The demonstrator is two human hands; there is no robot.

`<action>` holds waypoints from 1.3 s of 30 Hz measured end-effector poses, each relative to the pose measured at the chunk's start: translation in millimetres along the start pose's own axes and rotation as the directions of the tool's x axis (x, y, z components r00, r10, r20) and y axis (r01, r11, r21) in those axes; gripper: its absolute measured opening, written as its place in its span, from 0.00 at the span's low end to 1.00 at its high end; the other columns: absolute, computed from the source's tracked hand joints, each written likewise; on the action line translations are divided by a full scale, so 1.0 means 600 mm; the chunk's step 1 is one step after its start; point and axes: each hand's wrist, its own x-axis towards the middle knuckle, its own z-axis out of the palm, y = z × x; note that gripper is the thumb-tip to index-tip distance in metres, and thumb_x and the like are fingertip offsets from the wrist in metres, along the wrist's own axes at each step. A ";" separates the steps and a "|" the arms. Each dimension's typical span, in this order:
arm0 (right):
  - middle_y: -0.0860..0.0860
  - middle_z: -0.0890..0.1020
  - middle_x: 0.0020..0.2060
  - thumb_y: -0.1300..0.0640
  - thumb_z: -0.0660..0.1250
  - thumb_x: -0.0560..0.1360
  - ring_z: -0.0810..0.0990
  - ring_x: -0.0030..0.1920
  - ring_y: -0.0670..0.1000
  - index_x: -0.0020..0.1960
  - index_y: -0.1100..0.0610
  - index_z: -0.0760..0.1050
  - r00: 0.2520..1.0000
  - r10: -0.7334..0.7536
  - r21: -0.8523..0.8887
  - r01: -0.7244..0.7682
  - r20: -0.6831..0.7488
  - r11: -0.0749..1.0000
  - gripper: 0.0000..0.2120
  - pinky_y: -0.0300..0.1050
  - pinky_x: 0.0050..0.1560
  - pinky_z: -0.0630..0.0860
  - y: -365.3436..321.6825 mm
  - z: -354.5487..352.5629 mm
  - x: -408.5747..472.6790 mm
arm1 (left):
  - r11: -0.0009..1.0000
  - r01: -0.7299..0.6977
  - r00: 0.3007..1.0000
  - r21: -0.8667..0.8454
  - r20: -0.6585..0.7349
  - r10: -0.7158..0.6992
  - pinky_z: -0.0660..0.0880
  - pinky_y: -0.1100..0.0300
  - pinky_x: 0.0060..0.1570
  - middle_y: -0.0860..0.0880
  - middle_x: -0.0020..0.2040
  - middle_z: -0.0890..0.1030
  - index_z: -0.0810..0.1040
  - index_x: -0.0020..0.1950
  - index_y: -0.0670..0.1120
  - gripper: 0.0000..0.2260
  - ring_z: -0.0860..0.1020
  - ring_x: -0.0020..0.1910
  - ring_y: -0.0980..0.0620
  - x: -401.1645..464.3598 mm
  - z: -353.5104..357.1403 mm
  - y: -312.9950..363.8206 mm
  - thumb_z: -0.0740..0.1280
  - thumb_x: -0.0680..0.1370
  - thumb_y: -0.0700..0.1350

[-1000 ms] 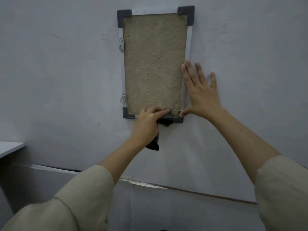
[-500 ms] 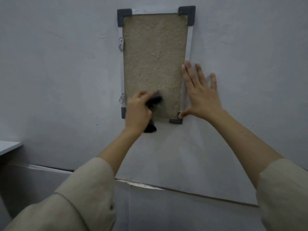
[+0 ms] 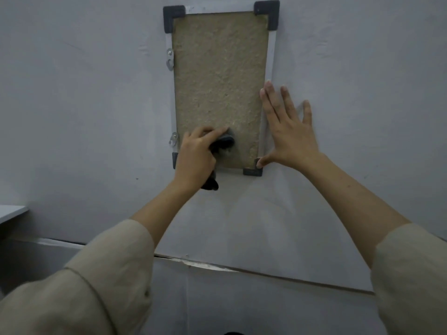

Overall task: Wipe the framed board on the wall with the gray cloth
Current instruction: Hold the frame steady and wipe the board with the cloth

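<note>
A framed board [image 3: 219,76] hangs upright on the grey wall, with a tan rough face, a thin pale frame and dark corner caps. My left hand [image 3: 196,159] is shut on the gray cloth [image 3: 223,142] and presses it against the board's lower left part; a tail of the cloth hangs below my wrist. My right hand [image 3: 289,131] lies flat with fingers spread over the frame's lower right edge and the wall, its thumb on the bottom right corner cap.
Two small metal brackets [image 3: 170,61] sit on the frame's left side. A pale shelf edge [image 3: 12,212] juts in at the far left. Below the board a horizontal seam [image 3: 242,269] crosses the wall.
My left hand with the cloth rose from the bottom edge onto the board's lower left face. My right hand stayed in place.
</note>
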 end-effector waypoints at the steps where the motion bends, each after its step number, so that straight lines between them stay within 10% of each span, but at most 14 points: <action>1: 0.50 0.36 0.76 0.34 0.76 0.54 0.36 0.76 0.55 0.76 0.56 0.33 1.000 -0.001 0.001 0.001 0.000 1.000 0.69 0.68 0.71 0.44 0.001 0.001 0.000 | 1.000 0.016 1.000 0.004 -0.017 -0.016 0.73 0.50 0.53 0.41 0.59 0.77 0.76 0.63 0.46 0.29 0.73 0.53 0.38 -0.006 0.005 0.005 0.57 0.68 0.25; 8: 0.49 0.37 0.76 0.34 0.76 0.54 0.37 0.76 0.55 0.76 0.56 0.34 1.000 -0.004 0.009 0.004 -0.012 1.000 0.69 0.68 0.70 0.44 0.001 0.000 0.001 | 0.962 -0.250 0.929 0.112 0.307 0.206 0.73 0.50 0.50 0.46 0.65 0.74 0.72 0.67 0.51 0.27 0.69 0.53 0.41 -0.039 0.009 0.015 0.57 0.74 0.28; 14: 0.50 0.37 0.76 0.34 0.77 0.53 0.36 0.76 0.55 0.76 0.56 0.34 1.000 0.006 -0.004 -0.006 -0.007 1.000 0.70 0.69 0.70 0.44 -0.001 0.002 0.001 | 0.981 -0.147 0.988 0.130 0.071 0.139 0.71 0.50 0.48 0.42 0.62 0.76 0.75 0.64 0.48 0.25 0.71 0.51 0.38 0.041 -0.017 0.034 0.58 0.72 0.28; 20: 0.49 0.37 0.76 0.34 0.76 0.53 0.36 0.76 0.55 0.76 0.56 0.34 1.000 0.009 0.002 -0.009 -0.014 1.000 0.70 0.69 0.70 0.43 0.001 0.002 0.003 | 0.926 -0.341 0.867 0.165 0.436 0.242 0.74 0.49 0.49 0.48 0.67 0.71 0.69 0.69 0.53 0.27 0.68 0.53 0.43 -0.026 0.002 0.023 0.57 0.75 0.30; 27: 0.50 0.37 0.76 0.36 0.77 0.53 0.37 0.76 0.55 0.76 0.56 0.34 1.000 0.007 0.008 -0.007 -0.012 1.000 0.70 0.69 0.69 0.43 0.000 0.001 0.000 | 0.969 -0.207 0.973 0.133 0.131 0.189 0.70 0.53 0.49 0.43 0.62 0.74 0.73 0.66 0.49 0.23 0.71 0.53 0.40 0.056 -0.013 0.045 0.59 0.75 0.30; 33: 0.50 0.37 0.76 0.35 0.77 0.54 0.36 0.76 0.55 0.76 0.56 0.34 1.000 0.010 0.002 -0.010 -0.021 1.000 0.69 0.69 0.69 0.43 0.000 0.000 0.002 | 0.916 -0.366 0.850 0.163 0.460 0.258 0.72 0.53 0.45 0.48 0.67 0.70 0.68 0.69 0.53 0.28 0.68 0.54 0.43 -0.031 0.014 0.039 0.56 0.75 0.30; 39: 0.50 0.37 0.76 0.35 0.77 0.54 0.36 0.76 0.55 0.76 0.56 0.34 1.000 0.007 0.004 -0.007 -0.016 1.000 0.69 0.68 0.69 0.42 -0.002 0.002 0.001 | 0.933 -0.332 0.922 0.142 0.260 0.288 0.74 0.50 0.47 0.44 0.63 0.74 0.73 0.66 0.50 0.24 0.70 0.50 0.42 0.044 -0.008 0.045 0.59 0.74 0.30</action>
